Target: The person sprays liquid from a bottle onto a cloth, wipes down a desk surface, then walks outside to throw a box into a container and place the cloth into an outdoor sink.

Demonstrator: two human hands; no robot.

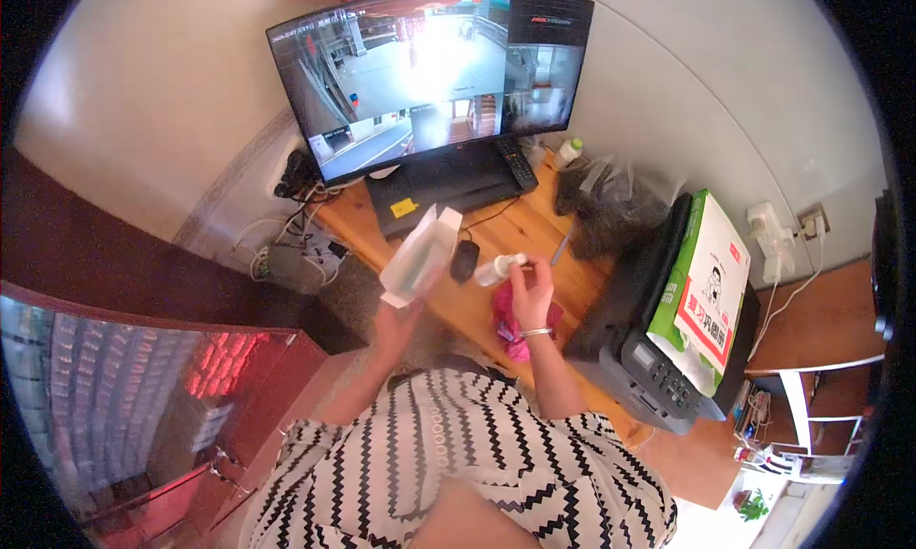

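Note:
My left hand [399, 318] is closed around the lower end of an open white box [421, 257], whose flaps stand up at the top. My right hand [532, 293] pinches a small white bottle [494, 270] near its top, to the right of the box. A silvery bracelet circles my right wrist. Between box and bottle a black mouse [465, 260] rests on the wooden desk [496, 227]. Under my right hand lies a pink cloth or bag [512, 331].
Behind the hands stands a monitor [429, 77] above a black box [448, 185] with a remote [516, 165]. A dark plastic bag [615, 206] and a printer [634, 372] with a green-white package [711, 291] are on the right. Cables [301, 227] hang at the left.

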